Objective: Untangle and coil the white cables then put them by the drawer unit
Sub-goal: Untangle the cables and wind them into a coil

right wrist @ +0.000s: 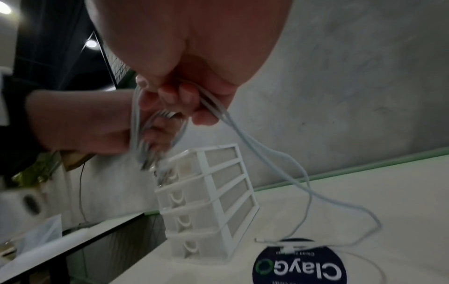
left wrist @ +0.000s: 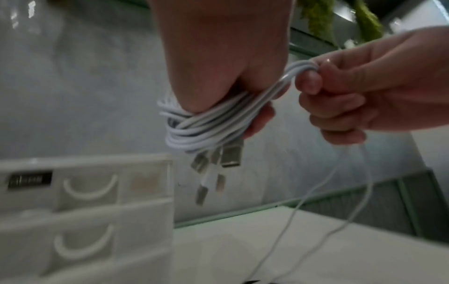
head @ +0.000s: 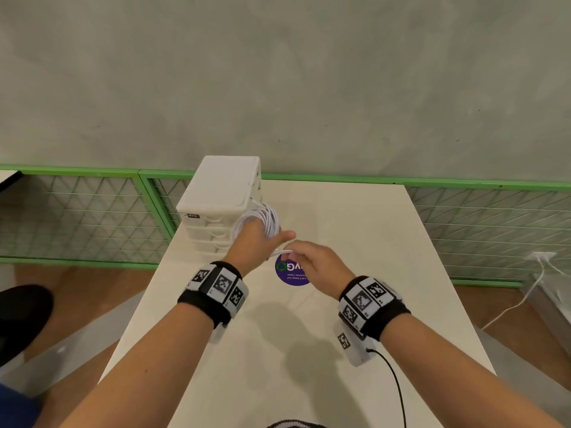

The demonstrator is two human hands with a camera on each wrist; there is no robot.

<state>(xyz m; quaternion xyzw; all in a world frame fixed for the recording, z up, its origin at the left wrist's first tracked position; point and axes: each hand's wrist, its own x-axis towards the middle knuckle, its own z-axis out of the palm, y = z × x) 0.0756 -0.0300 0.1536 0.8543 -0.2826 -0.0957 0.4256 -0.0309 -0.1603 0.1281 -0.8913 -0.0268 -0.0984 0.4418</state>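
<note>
table (head: pixel 386 242): white top, runs 6 to 12 o'clock | round purple sticker (head: pixel 293 278): on table at centre, white lettering, green ring | green-framed mesh fence (head: pixel 92 217): behind table, 9 to 3 o'clock | grey wall (head: pixel 309 88): 12 o'clock | wooden floor (head: pixel 92 282): 8 o'clock | thin white cord (head: pixel 522 301): floor, 3 o'clock

The white cables (left wrist: pixel 209 123) look smooth, with shiny metal plugs (left wrist: pixel 230 155); the drawer unit (right wrist: pixel 213 201) is matt white plastic.
</note>
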